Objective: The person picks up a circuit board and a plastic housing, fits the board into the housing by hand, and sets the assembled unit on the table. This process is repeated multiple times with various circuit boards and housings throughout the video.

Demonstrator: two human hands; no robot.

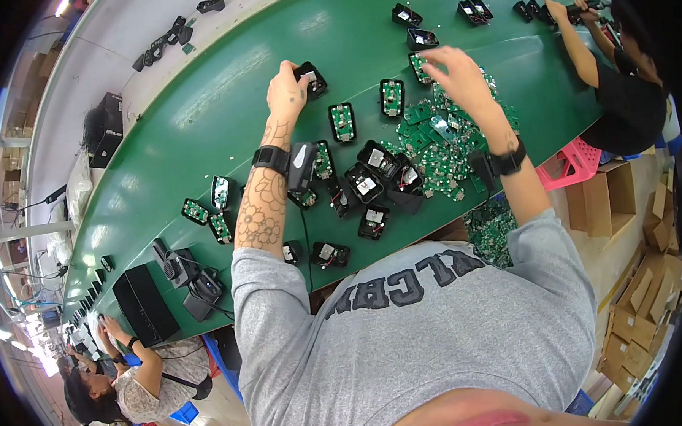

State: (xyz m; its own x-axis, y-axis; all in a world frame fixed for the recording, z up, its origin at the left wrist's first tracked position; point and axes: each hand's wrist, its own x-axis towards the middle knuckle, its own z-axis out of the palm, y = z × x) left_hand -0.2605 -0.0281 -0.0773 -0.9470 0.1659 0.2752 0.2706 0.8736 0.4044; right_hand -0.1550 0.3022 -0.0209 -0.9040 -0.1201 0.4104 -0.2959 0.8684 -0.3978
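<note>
My left hand is closed on the side of a black plastic housing on the green table. My right hand hovers by another black housing with a green circuit board inside, its fingers stretched out and apart; whether a fingertip touches it I cannot tell. Between my hands sit two more board-filled housings, an upright one and one further right. Below my right hand spreads a heap of loose green circuit boards. Several housings without green boards on top cluster between my forearms.
More housings stand at the far right, where a co-worker's hands hold a dark tool. A black box and cabled devices lie at the lower left, near another person. A pink stool stands by the right table edge.
</note>
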